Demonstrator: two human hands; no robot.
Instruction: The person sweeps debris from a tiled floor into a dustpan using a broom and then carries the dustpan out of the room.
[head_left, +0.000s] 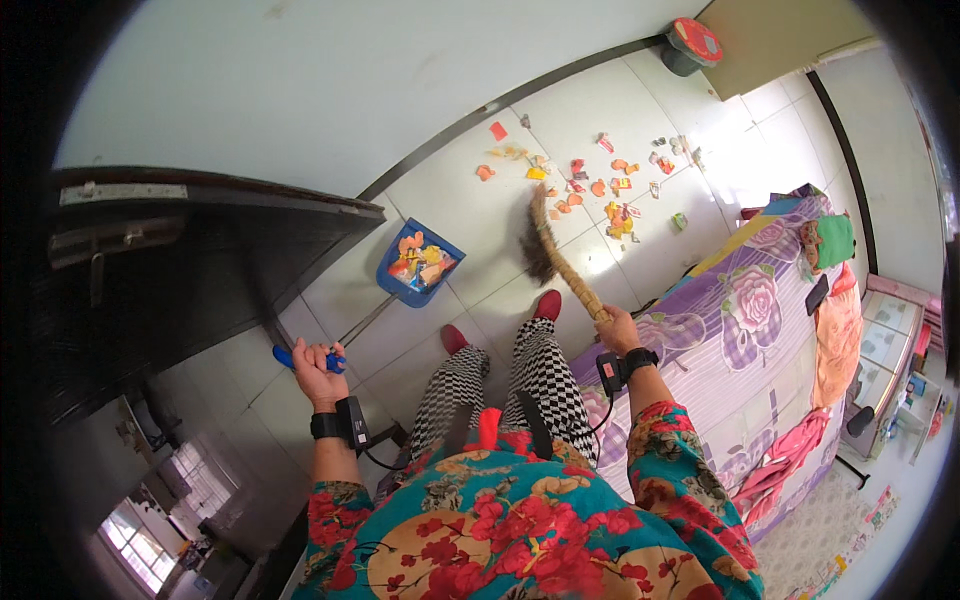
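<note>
My left hand (321, 373) is closed around the blue handle of a long-handled dustpan. The blue dustpan's pan (420, 262) rests on the tiled floor with wrappers and orange peel-like scraps in it. In my right hand (618, 330) is the woven straw handle of a hand broom (566, 274). Its dark bristles (536, 251) are down by the floor, in front of my red shoes. Beyond the broom head lie scattered scraps: orange peel-like pieces (598, 187), a yellow wrapper (535, 173), a red piece (498, 131) and several small packets.
To the right stands a bed (720, 360) with a purple floral sheet, clothes and a dark phone-like object (817, 295) on it. A dark door (187, 277) is at the left. A lidded bin (686, 49) stands by the far wall (360, 82).
</note>
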